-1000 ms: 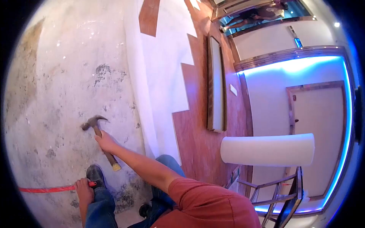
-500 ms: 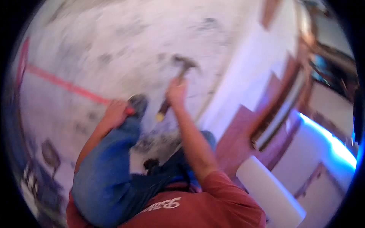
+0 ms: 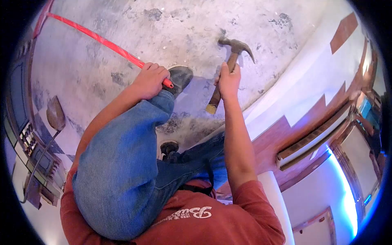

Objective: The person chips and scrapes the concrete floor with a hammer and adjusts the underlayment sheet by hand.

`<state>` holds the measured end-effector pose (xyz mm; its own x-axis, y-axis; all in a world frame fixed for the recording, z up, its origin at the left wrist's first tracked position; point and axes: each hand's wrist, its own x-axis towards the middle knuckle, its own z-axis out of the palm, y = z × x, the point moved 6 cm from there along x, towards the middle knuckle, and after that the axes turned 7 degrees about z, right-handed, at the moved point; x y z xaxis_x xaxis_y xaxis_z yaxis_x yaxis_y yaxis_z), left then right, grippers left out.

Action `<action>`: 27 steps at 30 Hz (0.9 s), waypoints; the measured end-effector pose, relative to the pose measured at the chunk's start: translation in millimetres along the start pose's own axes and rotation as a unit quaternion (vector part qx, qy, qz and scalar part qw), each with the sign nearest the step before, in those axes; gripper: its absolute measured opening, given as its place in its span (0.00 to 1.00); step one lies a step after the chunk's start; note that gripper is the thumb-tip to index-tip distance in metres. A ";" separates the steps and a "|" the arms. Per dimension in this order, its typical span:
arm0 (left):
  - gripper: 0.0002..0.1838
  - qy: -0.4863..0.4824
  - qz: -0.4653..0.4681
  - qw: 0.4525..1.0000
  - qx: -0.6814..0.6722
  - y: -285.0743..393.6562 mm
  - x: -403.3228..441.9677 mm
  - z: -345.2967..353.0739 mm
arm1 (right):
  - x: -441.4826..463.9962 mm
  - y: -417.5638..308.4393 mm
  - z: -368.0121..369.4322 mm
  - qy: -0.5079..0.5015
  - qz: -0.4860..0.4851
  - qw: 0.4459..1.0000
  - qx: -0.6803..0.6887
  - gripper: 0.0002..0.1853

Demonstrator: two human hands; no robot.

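My right hand [image 3: 229, 81] is closed round the wooden handle of a claw hammer [image 3: 233, 61], whose metal head is just above the rough grey floor. Closed around the end of a long red pole or handle [image 3: 98, 38] is my left hand [image 3: 153, 79], beside my dark shoe [image 3: 180, 77]. The pole runs to the upper left, and its red tip sticks out past my fingers. My bent leg in blue jeans [image 3: 118, 163] fills the lower left.
White sheeting [image 3: 302, 85] borders wooden flooring [image 3: 281, 134] on the right, with a framed panel [image 3: 314, 136] on it. A white roll [image 3: 277, 196] stands near my right sleeve. A shovel [image 3: 55, 114] is at the left. Part of another person [image 3: 366, 124] shows at the far right.
The view has swung left, bringing the shovel and more of the red pole into sight. Both hands keep their holds, on the hammer and on the pole.
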<state>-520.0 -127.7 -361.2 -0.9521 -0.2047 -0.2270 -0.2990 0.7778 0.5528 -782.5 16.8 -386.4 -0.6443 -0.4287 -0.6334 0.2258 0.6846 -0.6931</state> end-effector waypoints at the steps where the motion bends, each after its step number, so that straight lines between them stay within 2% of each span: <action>1: 0.15 -0.008 -0.003 1.000 0.002 0.6 0.6 0.8 | -6.6 -4.6 -1.4 0.014 0.010 0.998 0.068 0.12; 2: 0.15 -0.016 -0.006 1.000 0.002 3.2 0.1 0.5 | -15.1 -12.2 3.8 0.014 0.014 0.998 0.066 0.12; 4: 0.14 -0.025 -0.013 1.000 -0.004 6.0 1.2 -0.3 | -23.9 -18.3 5.8 0.097 0.035 0.984 0.148 0.15; 5: 0.12 -0.033 -0.018 0.999 -0.009 5.6 1.3 -0.6 | -14.3 -6.0 7.5 0.096 0.035 0.984 0.149 0.15; 7: 0.12 -0.034 -0.019 0.999 -0.003 5.6 1.5 -4.3 | 10.5 20.7 16.6 0.036 -0.024 0.994 -0.103 0.15; 8: 0.12 -0.033 -0.017 0.999 0.003 5.1 2.6 -6.2 | 5.4 8.6 11.7 0.038 -0.024 0.994 -0.103 0.15; 10: 0.12 -0.028 -0.016 0.999 0.007 1.9 3.2 -2.7 | -5.7 -19.1 5.8 0.003 0.036 0.999 -0.023 0.14; 11: 0.12 -0.027 -0.015 0.999 0.007 4.4 1.3 -1.8 | -6.8 -23.3 4.0 0.040 0.001 0.999 0.029 0.14; 12: 0.12 -0.028 -0.015 0.999 0.005 6.5 -0.4 -1.3 | -9.5 -22.8 6.8 0.040 0.003 0.999 0.027 0.14; 14: 0.12 -0.028 -0.015 1.000 0.002 3.7 1.1 -1.7 | -8.5 -20.9 4.4 0.135 0.022 0.982 0.132 0.13; 16: 0.13 -0.020 -0.009 1.000 0.002 1.9 1.4 0.6 | 8.1 -5.8 4.5 0.138 0.046 0.981 0.131 0.13; 17: 0.15 -0.014 -0.001 1.000 0.003 1.6 1.1 -0.5 | 29.6 9.5 -1.1 0.106 -0.004 0.994 0.037 0.13; 18: 0.15 -0.013 0.003 1.000 0.006 1.8 0.8 -2.6 | 27.2 -16.3 2.0 0.075 -0.056 0.994 -0.057 0.13; 19: 0.15 -0.012 0.000 1.000 -0.003 1.8 0.6 -2.4 | 21.3 -20.8 -7.7 0.026 0.033 0.999 0.002 0.15; 20: 0.14 -0.013 -0.004 1.000 -0.014 2.3 0.2 -1.7 | 25.5 -17.6 -5.3 0.026 0.032 0.999 0.002 0.15; 22: 0.13 -0.019 -0.008 1.000 0.000 5.9 -0.4 -2.8 | 24.7 -13.4 -13.1 0.137 -0.055 0.988 0.046 0.15; 23: 0.12 -0.022 -0.013 0.999 0.023 3.9 1.6 -5.0 | 1.3 -41.3 -4.1 0.125 0.039 0.984 0.120 0.16; 24: 0.12 -0.018 -0.014 0.999 0.026 1.2 3.4 -5.5 | 7.1 -41.0 -1.5 0.122 0.035 0.984 0.122 0.16; 26: 0.12 -0.031 -0.017 0.999 0.008 3.1 2.6 -2.7 | 18.2 -39.2 8.8 0.065 -0.042 0.993 -0.091 0.15; 27: 0.12 -0.032 -0.014 0.999 0.009 5.2 1.0 -3.5 | 28.2 -37.1 10.2 0.004 -0.029 0.996 -0.085 0.15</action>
<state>-522.7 -126.0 -355.8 -0.9371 -0.1893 -0.2932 -0.3241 0.7834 0.5303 -801.6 -26.7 -382.1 -0.6580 -0.4671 -0.5906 0.0614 0.7484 -0.6604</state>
